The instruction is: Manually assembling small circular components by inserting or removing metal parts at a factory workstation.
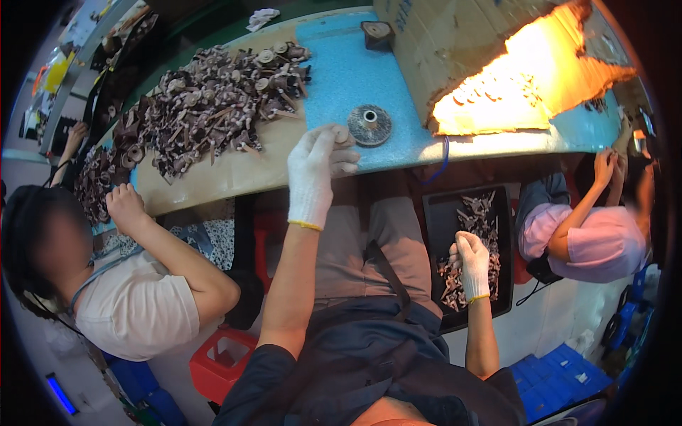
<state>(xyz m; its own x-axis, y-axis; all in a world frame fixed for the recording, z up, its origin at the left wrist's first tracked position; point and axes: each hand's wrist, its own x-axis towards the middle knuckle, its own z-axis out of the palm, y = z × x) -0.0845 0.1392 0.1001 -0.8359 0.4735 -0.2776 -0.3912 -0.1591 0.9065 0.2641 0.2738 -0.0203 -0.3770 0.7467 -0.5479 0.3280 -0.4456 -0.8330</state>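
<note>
Blue-topped bench ahead, I'm pinching a small tan round piece (342, 135) in my left hand (312, 170), just left of the grinding disc (369, 125), while my right hand (472, 266) is gripping metal parts (469, 245) in the near-right black tray (433, 213).

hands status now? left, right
Left hand: closed on a small round part at the table edge.
Right hand: closed on metal parts in the black tray.
</note>
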